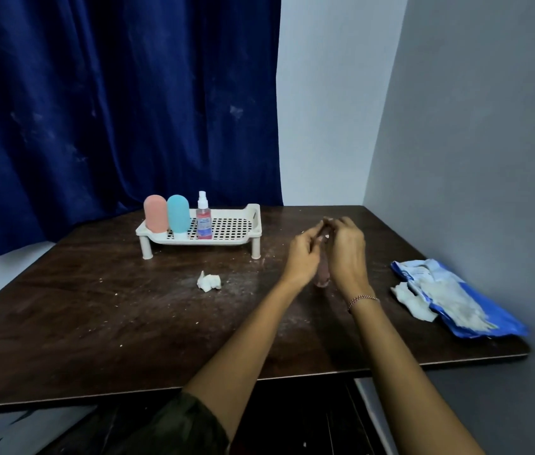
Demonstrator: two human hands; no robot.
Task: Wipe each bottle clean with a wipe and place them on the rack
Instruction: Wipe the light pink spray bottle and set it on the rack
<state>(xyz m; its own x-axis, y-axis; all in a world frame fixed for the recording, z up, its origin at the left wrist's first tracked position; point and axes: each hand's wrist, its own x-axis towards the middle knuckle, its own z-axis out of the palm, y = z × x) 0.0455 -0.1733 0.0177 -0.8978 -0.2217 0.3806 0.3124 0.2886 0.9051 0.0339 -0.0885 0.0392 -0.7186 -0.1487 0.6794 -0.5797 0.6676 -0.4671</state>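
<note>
Your two hands close on a small translucent bottle (322,276) right of the table's middle.

Your right hand (346,252) curls round the bottle from the right, and your left hand (304,256) pinches at its upper end with bent fingers; only its lower part shows between your wrists, its base at the dark wooden table (95,323), and whether it rests there is unclear. Far left of it, the cream perforated rack (236,229) holds three items in a row at its left end: a pink bottle (155,213), a teal bottle (178,214) and a pink-filled spray bottle (203,220), all upright. A crumpled wipe (208,281) lies on the table in front of the rack. At the right edge lies an open blue wipe pack (476,318), white wipes showing inside, one loose wipe (412,302) against its left side.
</note>
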